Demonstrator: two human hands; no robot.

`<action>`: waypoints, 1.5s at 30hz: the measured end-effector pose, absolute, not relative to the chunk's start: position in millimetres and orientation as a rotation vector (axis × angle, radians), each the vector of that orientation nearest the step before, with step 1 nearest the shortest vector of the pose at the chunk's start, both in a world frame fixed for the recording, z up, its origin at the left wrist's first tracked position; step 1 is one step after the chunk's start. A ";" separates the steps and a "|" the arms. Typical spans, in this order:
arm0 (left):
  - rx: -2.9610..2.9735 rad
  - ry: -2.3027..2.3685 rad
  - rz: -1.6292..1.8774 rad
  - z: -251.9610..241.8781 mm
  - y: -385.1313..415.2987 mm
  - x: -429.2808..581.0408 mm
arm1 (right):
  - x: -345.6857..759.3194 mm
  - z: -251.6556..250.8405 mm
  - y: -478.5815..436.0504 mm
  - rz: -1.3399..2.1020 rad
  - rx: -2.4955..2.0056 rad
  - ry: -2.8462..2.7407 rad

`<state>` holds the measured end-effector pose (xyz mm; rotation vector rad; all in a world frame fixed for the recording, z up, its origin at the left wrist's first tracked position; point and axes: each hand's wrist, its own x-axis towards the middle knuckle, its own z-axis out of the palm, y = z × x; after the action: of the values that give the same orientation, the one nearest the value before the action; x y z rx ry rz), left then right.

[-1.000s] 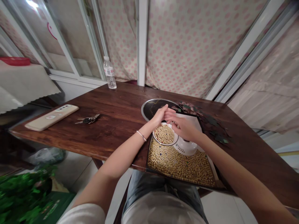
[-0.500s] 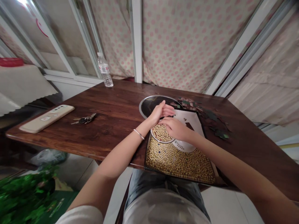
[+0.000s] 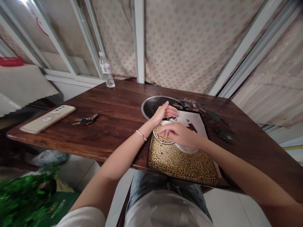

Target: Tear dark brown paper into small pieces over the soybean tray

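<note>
Your right hand (image 3: 180,134) is over the white dish (image 3: 154,134) of soybeans, fingers spread and holding nothing visible. Your left hand (image 3: 164,114) sits just beyond, fingers loosely curled, hold unclear. The dish sits in a black tray (image 3: 147,164) of soybeans on the worktop (image 3: 94,135).

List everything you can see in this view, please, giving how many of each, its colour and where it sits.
wooden table: one, dark brown, across the view
plastic water bottle: one, clear, far table edge
remote control: one, cream, left on table
keys: one bunch, silver, right of remote control
tray: one, black rim, white base, near table edge
soybeans: many, tan, in tray and bowl
bowl: one, white, in tray
round plate: one, black, beyond tray
leaf-like scraps: many, dark green, right of tray
curtain: one, cream with pink dots, behind table
leafy plant: one, green, lower left
left hand: one, above plate
right hand: one, over bowl
</note>
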<state>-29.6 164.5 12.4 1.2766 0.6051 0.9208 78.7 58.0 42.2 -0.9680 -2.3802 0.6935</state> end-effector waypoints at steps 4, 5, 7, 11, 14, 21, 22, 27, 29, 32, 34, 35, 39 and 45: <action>1.283 0.637 0.916 13.7 164.0 -29.4 | 74.1 39.6 54.6 0.915 -1.056 -2.354; 1.282 0.639 0.915 13.8 163.7 -29.3 | 73.7 40.0 55.3 0.914 -1.090 -2.336; 1.278 0.640 0.916 14.0 162.9 -29.3 | 73.8 42.4 57.9 0.853 -1.128 -2.306; 1.240 0.620 0.914 15.1 161.9 -30.2 | 76.7 43.9 64.6 0.502 -1.008 -2.407; 1.155 0.612 0.903 16.9 162.7 -32.6 | 80.1 36.8 68.1 0.284 -0.937 -2.542; 1.018 0.611 0.879 17.4 166.6 -36.9 | 83.6 25.3 69.8 0.125 -0.959 -2.607; 1.023 0.614 0.882 16.9 167.1 -36.7 | 83.4 25.6 70.1 0.120 -0.962 -2.625; 1.038 0.614 0.887 15.3 168.3 -35.6 | 82.4 28.5 72.9 0.123 -0.981 -2.640; 1.034 0.610 0.891 16.2 167.4 -35.4 | 82.3 28.7 73.9 0.139 -0.964 -2.645; 1.037 0.632 0.899 18.5 164.9 -35.2 | 82.5 29.6 73.4 0.153 -0.927 -2.655; 1.043 0.643 0.897 19.5 163.4 -34.8 | 82.3 31.1 71.4 0.146 -0.910 -2.632; 1.050 0.644 0.895 19.6 163.0 -34.6 | 81.8 31.8 70.1 0.145 -0.899 -2.620; 1.092 0.634 0.913 18.4 162.8 -33.7 | 79.5 31.4 66.3 0.170 -0.822 -2.693; 1.118 0.646 0.919 18.7 161.1 -33.8 | 82.3 39.0 66.4 0.199 -0.773 -2.675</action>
<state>-33.8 161.1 18.7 1.1179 0.6461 0.9194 82.3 66.4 39.0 -0.7726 -2.6748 0.1988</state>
